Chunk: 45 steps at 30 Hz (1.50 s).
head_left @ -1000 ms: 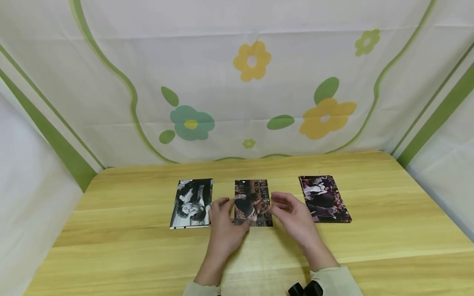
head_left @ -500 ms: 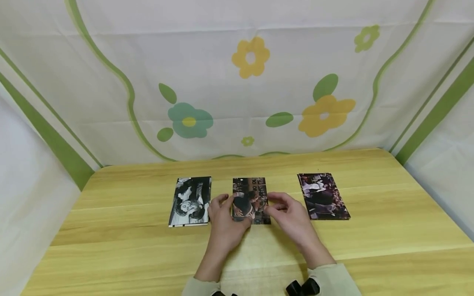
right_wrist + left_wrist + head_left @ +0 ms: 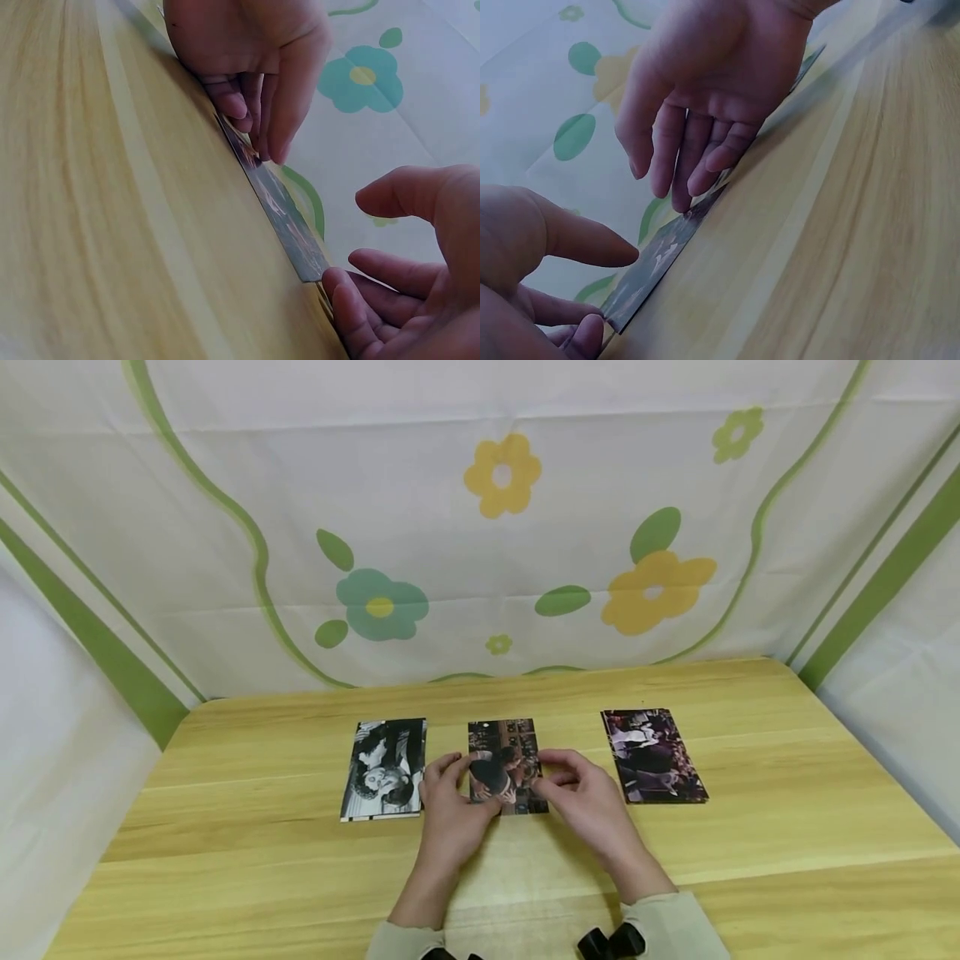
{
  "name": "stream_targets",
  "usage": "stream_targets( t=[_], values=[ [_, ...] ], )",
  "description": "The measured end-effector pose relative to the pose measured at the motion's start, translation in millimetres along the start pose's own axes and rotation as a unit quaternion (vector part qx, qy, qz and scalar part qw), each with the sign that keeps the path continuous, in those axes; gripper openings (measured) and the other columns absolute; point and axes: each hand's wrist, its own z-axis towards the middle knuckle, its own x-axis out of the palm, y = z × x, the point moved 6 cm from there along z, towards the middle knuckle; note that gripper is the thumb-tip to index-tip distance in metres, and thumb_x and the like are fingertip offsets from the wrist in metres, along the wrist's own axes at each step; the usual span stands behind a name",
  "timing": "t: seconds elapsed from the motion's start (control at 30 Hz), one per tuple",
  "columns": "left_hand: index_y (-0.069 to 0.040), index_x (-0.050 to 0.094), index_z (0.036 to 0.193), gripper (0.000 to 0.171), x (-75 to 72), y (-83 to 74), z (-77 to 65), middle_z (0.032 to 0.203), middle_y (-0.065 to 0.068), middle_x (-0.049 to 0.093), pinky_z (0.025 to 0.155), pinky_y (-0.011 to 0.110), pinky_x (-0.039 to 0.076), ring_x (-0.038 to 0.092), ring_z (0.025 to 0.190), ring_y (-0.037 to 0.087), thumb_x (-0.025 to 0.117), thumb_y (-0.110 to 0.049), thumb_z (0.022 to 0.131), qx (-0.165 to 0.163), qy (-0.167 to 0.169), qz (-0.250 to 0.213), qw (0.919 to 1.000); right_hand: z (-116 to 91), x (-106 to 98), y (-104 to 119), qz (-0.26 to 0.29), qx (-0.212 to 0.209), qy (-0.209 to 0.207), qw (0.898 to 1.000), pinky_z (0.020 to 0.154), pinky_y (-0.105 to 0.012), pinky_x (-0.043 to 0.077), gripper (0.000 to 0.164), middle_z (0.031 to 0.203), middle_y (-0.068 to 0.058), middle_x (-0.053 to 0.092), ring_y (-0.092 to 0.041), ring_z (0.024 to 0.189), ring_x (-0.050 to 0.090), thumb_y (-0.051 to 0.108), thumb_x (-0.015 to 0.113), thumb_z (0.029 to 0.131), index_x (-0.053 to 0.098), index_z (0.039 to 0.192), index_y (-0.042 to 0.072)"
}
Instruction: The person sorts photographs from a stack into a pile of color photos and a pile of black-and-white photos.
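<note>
A colour photo print (image 3: 504, 760) lies flat on the table between both hands. My left hand (image 3: 457, 814) rests at its left edge, fingertips along the side and thumb over the lower left corner. From the right, my right hand (image 3: 588, 802) touches the opposite edge with loosely bent fingers. Seen low in the left wrist view, the print (image 3: 656, 262) stays flat on the wood, and neither hand lifts it. In the right wrist view the right thumb stands clear of the print (image 3: 281, 214). Whether more prints lie under it, I cannot tell.
Left of the left hand lies a small stack of black-and-white photo prints (image 3: 384, 768). Beyond the right hand is another stack of dark colour prints (image 3: 654, 756). A floral white curtain (image 3: 480, 552) closes off the back of the wooden table (image 3: 225, 827).
My right hand has moved slightly inward, its fingertips now against the middle print's right edge. The left hand has stayed nearly still, and the head view has shifted a little.
</note>
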Motion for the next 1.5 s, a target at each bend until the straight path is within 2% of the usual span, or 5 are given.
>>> stream_targets(
  t=[0.33, 0.67, 0.97, 1.3, 1.5],
  values=[
    [-0.001, 0.067, 0.141, 0.067, 2.0, 0.8, -0.8, 0.160, 0.016, 0.042, 0.095, 0.039, 0.049, 0.045, 0.136, 0.034, 0.085, 0.003, 0.076, -0.023, -0.007, -0.056, 0.9981, -1.2, 1.6, -3.6, 0.008, 0.005, 0.003, 1.000, 0.073, -0.030, 0.056, 0.053, 0.115, -0.009, 0.071, -0.020, 0.102, 0.064, 0.022, 0.078, 0.094, 0.065, 0.144, 0.013],
    [-0.008, 0.070, 0.140, 0.068, -1.2, 0.4, -1.6, 0.123, 0.014, 0.065, 0.077, 0.025, 0.044, 0.051, 0.099, 0.022, 0.077, 0.013, 0.076, -0.007, -0.032, -0.072, 0.9969, -0.1, 2.0, -0.8, -0.004, -0.004, -0.006, 1.000, 0.080, -0.031, 0.054, 0.052, 0.111, -0.007, 0.072, -0.020, 0.099, 0.065, 0.023, 0.080, 0.093, 0.066, 0.142, 0.016],
    [-0.005, 0.070, 0.140, 0.063, -4.3, -4.4, -1.5, 0.116, 0.014, 0.069, 0.073, 0.024, 0.048, 0.058, 0.088, 0.018, 0.078, 0.012, 0.079, 0.032, -0.038, -0.023, 0.9985, 0.3, 5.0, -1.7, 0.009, 0.000, -0.007, 1.000, 0.073, -0.028, 0.052, 0.051, 0.111, -0.010, 0.070, -0.020, 0.093, 0.062, 0.020, 0.080, 0.093, 0.066, 0.141, 0.014],
    [-0.008, 0.067, 0.145, 0.056, -3.1, 4.2, -1.5, 0.131, 0.020, 0.067, 0.066, 0.029, 0.062, 0.068, 0.094, 0.019, 0.073, 0.011, 0.092, -0.022, 0.022, -0.184, 0.9824, -0.3, 3.8, -1.5, 0.002, -0.005, -0.001, 1.000, 0.071, -0.027, 0.051, 0.054, 0.103, -0.008, 0.065, -0.020, 0.092, 0.059, 0.021, 0.081, 0.094, 0.063, 0.144, 0.013],
    [-0.008, 0.064, 0.147, 0.058, -5.1, 2.7, -1.7, 0.138, 0.020, 0.063, 0.070, 0.027, 0.062, 0.068, 0.101, 0.018, 0.072, 0.011, 0.093, -0.036, 0.032, -0.229, 0.9721, 0.5, 1.3, 0.1, -0.016, -0.020, -0.007, 1.000, 0.086, -0.031, 0.052, 0.048, 0.130, -0.009, 0.071, -0.020, 0.106, 0.062, 0.026, 0.074, 0.100, 0.063, 0.146, 0.014]
  ],
)
